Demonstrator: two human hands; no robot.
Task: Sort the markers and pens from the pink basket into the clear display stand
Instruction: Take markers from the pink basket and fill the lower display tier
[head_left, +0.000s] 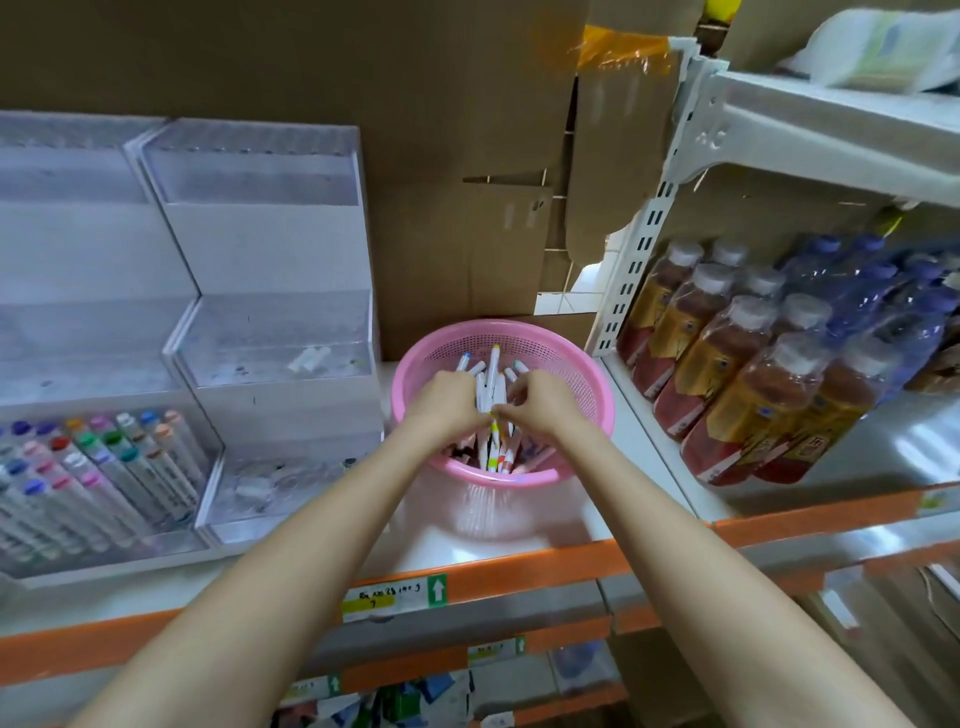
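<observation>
Looking down at the white shelf, I see the pink basket sitting at its middle, with brown cardboard just behind it. To the left stands the clear display stand, a stepped acrylic unit whose tiers are nearly bare. A second stand touches its left side, and its lowest tier holds stored markers in rows, their coloured caps pointing up and away from me. On the right, past a slotted white upright, shrink-wrapped bottles of brown drink lie beside blue-capped water bottles; their labels are too blurred to read.

The orange shelf edge carries a price label with a white arrow on green and some handwriting I cannot make out.

The markers are in the basket, mostly white-barrelled. Their long axes run from near me toward the cardboard, with the far ends tilted up against the back wall.

My left hand and right hand are both inside the basket, almost touching each other. The fingers of each are curled around the bundle of markers, and the right thumb and forefinger pinch one barrel at the centre.
</observation>
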